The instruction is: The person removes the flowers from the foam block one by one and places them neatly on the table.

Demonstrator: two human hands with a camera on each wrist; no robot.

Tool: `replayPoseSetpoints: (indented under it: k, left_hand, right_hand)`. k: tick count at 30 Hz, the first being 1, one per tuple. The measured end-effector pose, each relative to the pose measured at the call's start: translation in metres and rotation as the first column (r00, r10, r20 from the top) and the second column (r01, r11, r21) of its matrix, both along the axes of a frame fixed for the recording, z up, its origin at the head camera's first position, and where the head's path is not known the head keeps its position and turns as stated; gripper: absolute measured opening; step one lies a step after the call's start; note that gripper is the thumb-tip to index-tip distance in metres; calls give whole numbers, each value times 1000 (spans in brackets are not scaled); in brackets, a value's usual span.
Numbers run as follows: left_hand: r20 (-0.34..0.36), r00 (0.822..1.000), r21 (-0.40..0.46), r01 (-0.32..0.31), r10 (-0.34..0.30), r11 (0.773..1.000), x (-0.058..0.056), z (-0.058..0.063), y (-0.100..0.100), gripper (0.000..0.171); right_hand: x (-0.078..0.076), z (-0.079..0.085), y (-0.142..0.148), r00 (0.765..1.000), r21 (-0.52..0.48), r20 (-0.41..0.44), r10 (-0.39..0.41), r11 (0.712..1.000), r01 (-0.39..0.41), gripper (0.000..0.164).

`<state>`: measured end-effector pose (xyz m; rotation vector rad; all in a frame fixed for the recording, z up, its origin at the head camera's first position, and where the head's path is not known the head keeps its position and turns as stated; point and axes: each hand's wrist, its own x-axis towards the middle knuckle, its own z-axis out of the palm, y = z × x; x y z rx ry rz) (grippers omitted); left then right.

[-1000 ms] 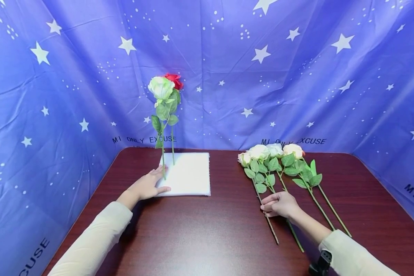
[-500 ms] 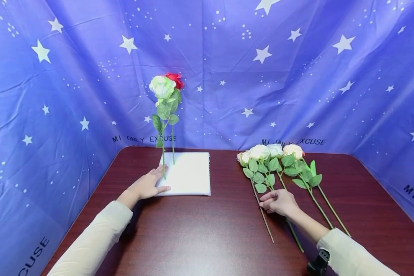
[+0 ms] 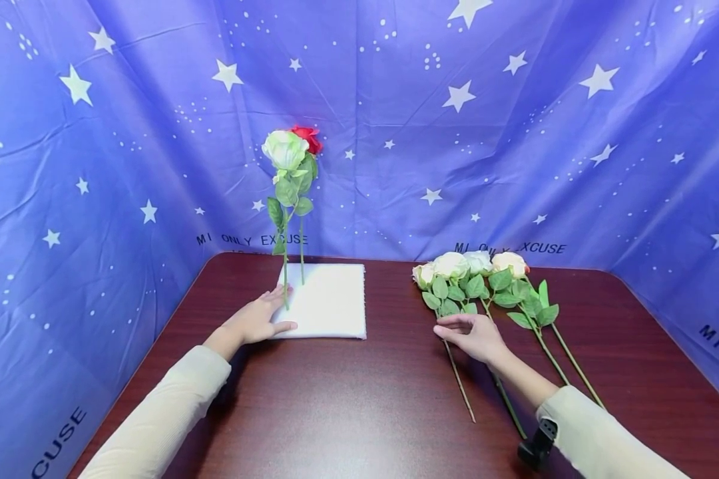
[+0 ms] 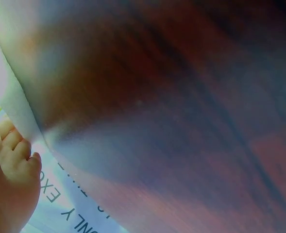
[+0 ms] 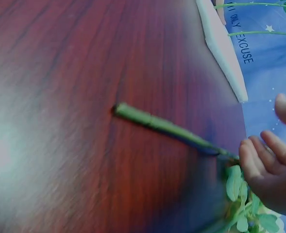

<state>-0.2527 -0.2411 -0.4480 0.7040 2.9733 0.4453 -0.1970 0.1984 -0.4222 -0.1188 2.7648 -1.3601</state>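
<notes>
My left hand (image 3: 253, 322) rests flat at the left edge of a white foam board (image 3: 329, 309), fingers spread. Two artificial roses stand upright in that board: a pale green-white rose (image 3: 285, 150) and, behind it, a red rose (image 3: 309, 140). On the right, my right hand (image 3: 475, 338) reaches over the leftmost lying rose, whose brown-green stem (image 3: 460, 386) runs below the fingers. In the right wrist view, thumb (image 5: 284, 110) and fingers (image 5: 259, 158) stand apart, fingertips right at the stem (image 5: 157, 122). The left wrist view catches only part of the left hand (image 4: 17, 167).
Several more roses lie beside it: a cream rose (image 3: 451, 265), a bluish-white one (image 3: 478, 261) and a peach one (image 3: 509, 263), stems toward the front. The dark red wooden table (image 3: 335, 406) is backed by a blue star-patterned cloth (image 3: 383, 86).
My right hand has slid up along the leftmost stem toward the leaves, its thumb and fingers parting. That stem's lower end has shifted slightly left. The left hand stays on the board.
</notes>
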Motion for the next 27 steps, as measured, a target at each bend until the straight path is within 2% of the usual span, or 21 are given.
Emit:
replayPoseSetpoints:
  k: [5,13,17,20,24,27]
  left_hand:
    - [8,1000,3,-8,8,1000,-1,1,0,84]
    - [37,999,-8,-21,21,1000,1,1,0,85]
    - [17,1000,2,9,-9,1000,0,-1,0,85]
    - [1,1000,3,26,-26,1000,0,-2,0,86]
    - [0,1000,-9,27,-27,1000,-1,-1,0,85]
    - [3,1000,-8,23,-23,1000,-1,2,-1,84]
  right_hand:
    - [-11,1,-14,999,-108,27,36,994,-33,41]
    - [-26,7,-50,989,-214,-51,136,966,-144,41]
    - [-32,12,-69,986,-262,-43,163,950,-168,40]
    - [-39,17,-82,982,-341,-33,185,922,-185,41]
    - [-50,23,-100,975,-459,-30,220,863,-209,42]
    - [-58,29,-114,972,-502,-32,231,837,-215,41]
